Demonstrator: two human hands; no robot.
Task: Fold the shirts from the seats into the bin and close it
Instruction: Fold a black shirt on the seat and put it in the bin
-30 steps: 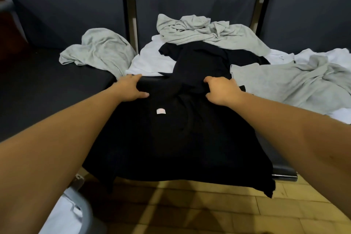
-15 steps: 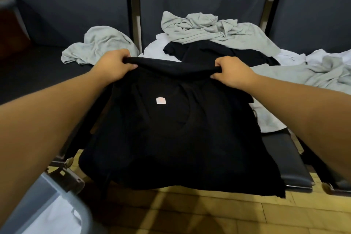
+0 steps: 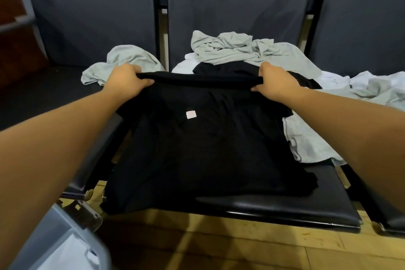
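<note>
Both hands grip the folded far edge of the black shirt (image 3: 203,149): the left hand (image 3: 126,82) at its left corner, the right hand (image 3: 275,82) at its right, fingers curled round the cloth. The shirt lies over the middle seat (image 3: 285,208). Grey shirts (image 3: 238,50) are heaped behind it. The grey bin (image 3: 59,239) stands open at lower left.

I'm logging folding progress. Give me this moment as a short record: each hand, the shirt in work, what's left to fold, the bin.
left hand: grips black shirt's raised far edge
right hand: grips the same edge
black shirt: spread over the middle seat, near end hanging off its front
left to fold: grey shirts and white shirt heaped behind
bin: lower left, white cloth inside
</note>
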